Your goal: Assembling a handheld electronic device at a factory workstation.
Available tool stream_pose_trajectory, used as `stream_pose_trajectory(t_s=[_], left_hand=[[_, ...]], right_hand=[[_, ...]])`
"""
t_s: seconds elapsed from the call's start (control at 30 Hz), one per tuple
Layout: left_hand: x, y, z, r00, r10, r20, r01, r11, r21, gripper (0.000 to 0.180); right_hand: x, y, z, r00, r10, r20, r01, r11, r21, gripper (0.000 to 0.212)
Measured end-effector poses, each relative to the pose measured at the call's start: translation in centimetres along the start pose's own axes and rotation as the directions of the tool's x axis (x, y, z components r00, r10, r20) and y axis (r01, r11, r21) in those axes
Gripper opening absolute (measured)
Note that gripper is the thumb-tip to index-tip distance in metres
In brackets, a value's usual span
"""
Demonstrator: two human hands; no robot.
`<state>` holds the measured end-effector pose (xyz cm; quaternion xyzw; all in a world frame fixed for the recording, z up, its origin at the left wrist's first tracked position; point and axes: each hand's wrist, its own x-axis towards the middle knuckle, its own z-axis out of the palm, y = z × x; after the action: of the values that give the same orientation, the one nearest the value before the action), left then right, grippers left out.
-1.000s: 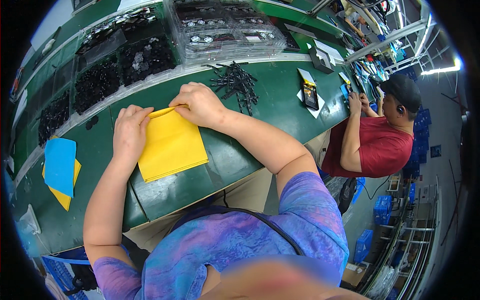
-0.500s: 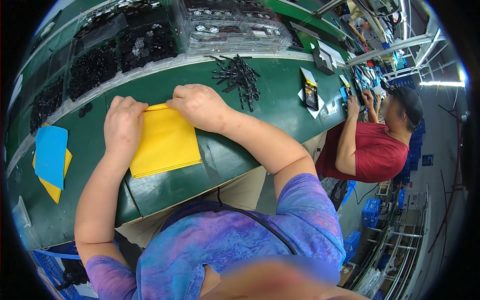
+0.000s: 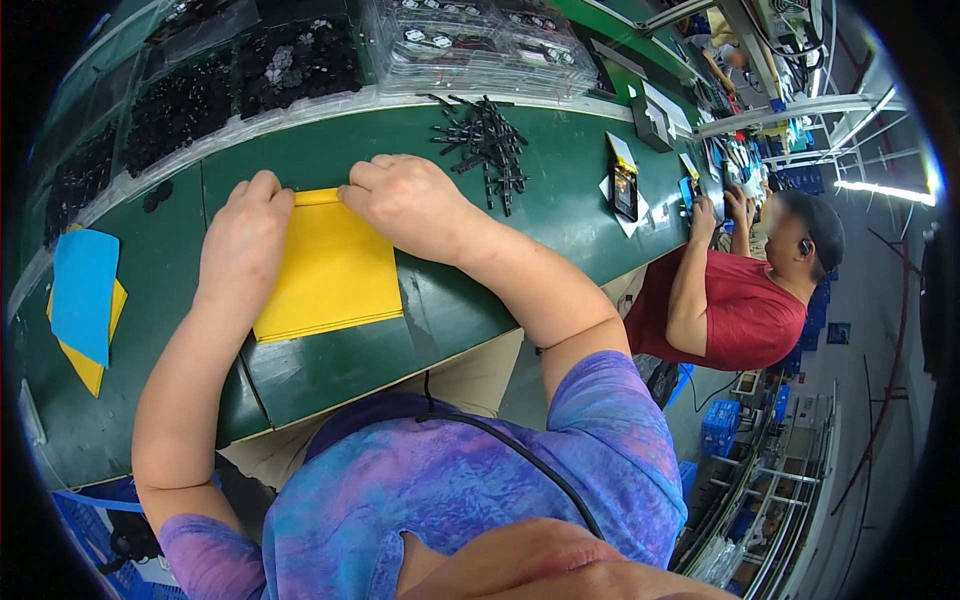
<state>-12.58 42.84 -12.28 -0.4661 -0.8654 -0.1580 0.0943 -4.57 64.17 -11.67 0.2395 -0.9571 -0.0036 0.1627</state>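
A yellow folded sheet [image 3: 330,270] lies flat in front of you on the green counter [image 3: 575,235], close to its near edge; several thin layers show along its lower side, and a narrow fold runs across its top. Your left hand [image 3: 240,245] grasps the upper left corner, fingers curled over it, and your right hand [image 3: 405,205] pinches the same fold near the upper right corner, so the grip of both is closed on the sheet, with a short stretch of fold bare between them. Just beyond your right hand is a loose pile of slim black strips [image 3: 485,145]. Well apart to your left, a blue sheet [image 3: 85,295] lies over yellow material [image 3: 85,370] that juts out beneath it. Along the far side stand shallow bins of small black parts [image 3: 180,110] and stacked clear plastic trays [image 3: 480,50]. Farther right, a black handheld device [image 3: 625,195] rests on white paper [image 3: 632,227], near a co-worker [image 3: 740,310] in a dark red shirt and black cap.
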Motion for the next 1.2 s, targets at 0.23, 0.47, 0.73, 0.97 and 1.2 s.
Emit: stream_pose_trajectory(t_s=[0.23, 0.47, 0.73, 0.97, 1.2], left_hand=[[-1.0, -0.2, 0.8, 0.99, 0.094, -0.103, -0.084, 0.992, 0.092, 0.026], [-0.5, -0.1, -0.1, 0.998, -0.069, -0.007, 0.069, 0.998, -0.008, 0.026], [-0.1, -0.3, 0.2, 0.99, -0.119, -0.07, 0.103, 0.975, -0.195, 0.026], [0.0, -0.5, 0.2, 0.992, -0.116, -0.044, 0.112, 0.991, -0.074, 0.028], [0.1, -0.8, -0.4, 0.996, 0.055, -0.069, -0.055, 0.998, 0.0, 0.024]], right_hand=[[0.0, 0.2, -0.3, 0.995, 0.073, 0.061, -0.082, 0.986, 0.146, 0.021], [-0.3, 0.2, 1.2, 0.982, 0.16, -0.099, -0.135, 0.966, 0.22, 0.01], [0.0, 0.8, 1.0, 0.987, 0.137, -0.081, -0.124, 0.98, 0.153, 0.02], [0.0, 0.6, 0.7, 0.995, 0.075, -0.065, -0.062, 0.981, 0.184, 0.018], [0.2, 0.7, 0.6, 0.968, 0.25, -0.004, -0.234, 0.909, 0.344, 0.016]])
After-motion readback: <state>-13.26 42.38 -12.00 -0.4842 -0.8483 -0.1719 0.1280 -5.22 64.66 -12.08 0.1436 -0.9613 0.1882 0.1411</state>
